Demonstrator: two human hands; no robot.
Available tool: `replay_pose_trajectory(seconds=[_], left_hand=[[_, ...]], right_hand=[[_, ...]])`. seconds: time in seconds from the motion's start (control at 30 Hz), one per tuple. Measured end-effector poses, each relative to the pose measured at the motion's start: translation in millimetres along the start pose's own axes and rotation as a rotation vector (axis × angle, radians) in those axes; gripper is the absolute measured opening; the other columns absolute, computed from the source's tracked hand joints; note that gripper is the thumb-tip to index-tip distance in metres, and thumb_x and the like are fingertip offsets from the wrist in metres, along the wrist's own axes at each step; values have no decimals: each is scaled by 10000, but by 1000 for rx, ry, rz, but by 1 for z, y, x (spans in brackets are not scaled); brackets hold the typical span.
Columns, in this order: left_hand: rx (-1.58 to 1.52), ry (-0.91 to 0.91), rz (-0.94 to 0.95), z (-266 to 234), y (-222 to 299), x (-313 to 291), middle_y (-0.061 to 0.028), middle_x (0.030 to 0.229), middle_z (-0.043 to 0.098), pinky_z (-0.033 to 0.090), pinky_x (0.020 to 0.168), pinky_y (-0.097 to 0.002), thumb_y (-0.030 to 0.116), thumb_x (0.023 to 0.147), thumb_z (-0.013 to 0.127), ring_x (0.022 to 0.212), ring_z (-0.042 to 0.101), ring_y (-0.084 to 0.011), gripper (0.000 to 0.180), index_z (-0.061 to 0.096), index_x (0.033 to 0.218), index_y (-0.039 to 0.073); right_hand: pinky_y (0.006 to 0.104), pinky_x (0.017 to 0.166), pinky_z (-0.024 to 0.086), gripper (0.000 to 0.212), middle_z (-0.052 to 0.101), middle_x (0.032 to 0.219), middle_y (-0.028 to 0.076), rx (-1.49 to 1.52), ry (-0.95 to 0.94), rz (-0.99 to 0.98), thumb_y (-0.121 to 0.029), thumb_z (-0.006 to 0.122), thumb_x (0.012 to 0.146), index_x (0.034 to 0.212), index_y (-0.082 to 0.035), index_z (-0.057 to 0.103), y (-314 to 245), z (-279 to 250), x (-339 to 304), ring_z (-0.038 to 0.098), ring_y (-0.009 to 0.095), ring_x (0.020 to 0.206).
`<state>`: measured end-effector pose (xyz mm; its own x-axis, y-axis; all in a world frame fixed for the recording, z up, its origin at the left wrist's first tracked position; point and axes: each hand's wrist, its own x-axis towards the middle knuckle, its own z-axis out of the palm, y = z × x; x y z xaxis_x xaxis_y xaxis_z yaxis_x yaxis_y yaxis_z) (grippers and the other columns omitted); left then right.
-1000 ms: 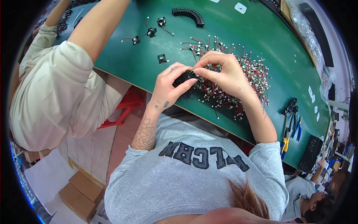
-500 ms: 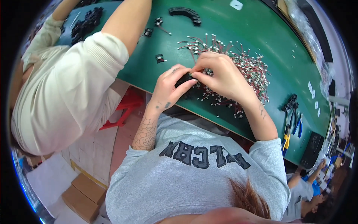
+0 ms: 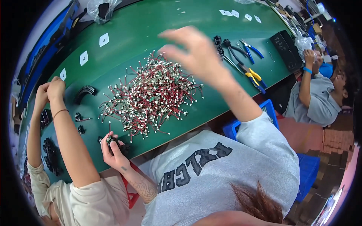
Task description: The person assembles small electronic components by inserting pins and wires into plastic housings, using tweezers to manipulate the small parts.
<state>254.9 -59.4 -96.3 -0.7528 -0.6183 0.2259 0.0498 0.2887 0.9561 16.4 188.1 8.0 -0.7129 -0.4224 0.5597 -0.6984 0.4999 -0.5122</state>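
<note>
At the table's near edge, my left hand is closed around a small black part with a bit of green on it. A thin red wire with a white plug stands up from that part. My right hand hangs over the table beyond the wire pile, smeared by motion. Its thumb and fingers are spread, and nothing shows between them. Between the hands lies a big heap of short red-and-black wires with white connectors and small green boards. More black parts sit beside my left hand, partly hidden by it.
Right of my right hand lie a strip of black parts, black pliers, blue-handled pliers, a yellow-handled tool and a black box. A curved black strip lies left, near a co-worker's arms. Blue crates stand below the table.
My right hand has left the black part and swung away to the right, opening. The left hand keeps hold of the part. The view has turned, bringing the tools closer to the middle.
</note>
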Motion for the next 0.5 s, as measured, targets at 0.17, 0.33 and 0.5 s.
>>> replay_pose_trajectory(seconds=[0.17, 0.33, 0.5], left_hand=[[64, -116, 39, 12, 11, 7, -110, 1131, 612, 467, 651, -239, 116, 956, 481, 869, 548, -150, 270, 581, 1158, -33], [53, -138, 25, 9, 5, 9, -98, 1122, 610, 453, 665, -224, 93, 951, 465, 884, 549, -137, 273, 580, 1165, -32], [36, -125, 42, 11, 8, 10, -90, 1111, 609, 449, 676, -222, 87, 948, 470, 880, 550, -134, 269, 586, 1162, -27]], right_hand=[[394, 625, 541, 527, 608, 921, 196, -936, -12, 522, -502, 598, 864, 1026, 0, 590, 129, -39, -42, 635, 332, 743], [402, 698, 528, 441, 606, 935, 157, -799, -20, 394, -346, 596, 877, 1181, -28, 561, 147, -8, -51, 629, 320, 787], [373, 730, 515, 432, 590, 984, 134, -752, 10, 174, -293, 597, 875, 1213, -33, 534, 122, 16, -48, 610, 295, 832]])
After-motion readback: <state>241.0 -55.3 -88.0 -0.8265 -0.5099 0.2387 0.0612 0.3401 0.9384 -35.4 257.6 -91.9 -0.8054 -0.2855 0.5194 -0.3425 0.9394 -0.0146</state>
